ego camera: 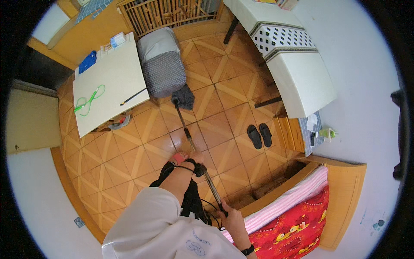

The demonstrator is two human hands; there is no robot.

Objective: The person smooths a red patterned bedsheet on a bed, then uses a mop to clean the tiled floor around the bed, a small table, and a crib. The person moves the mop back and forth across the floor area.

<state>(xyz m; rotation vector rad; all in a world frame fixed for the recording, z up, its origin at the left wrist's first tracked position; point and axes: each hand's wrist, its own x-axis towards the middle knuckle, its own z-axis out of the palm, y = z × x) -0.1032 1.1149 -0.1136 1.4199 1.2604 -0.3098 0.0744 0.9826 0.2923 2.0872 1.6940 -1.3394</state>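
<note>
A mop with a metal pole (212,186) slants from my body out over the tiled floor. My left hand (196,157) is closed around the middle of the pole, with a black strapped device at the wrist. Around the dark grip at the pole's near end is my right hand (229,215), a black band on that wrist. The dark grey mop head (185,97) lies on the floor against the front of a seat with a grey patterned cover (164,73).
A white-topped table (110,94) stands left of the seat, a cloth-covered table (299,81) at right. Black slippers (259,136) lie on the floor. A wooden cabinet (290,134) and a bed with a red blanket (291,230) are at the right.
</note>
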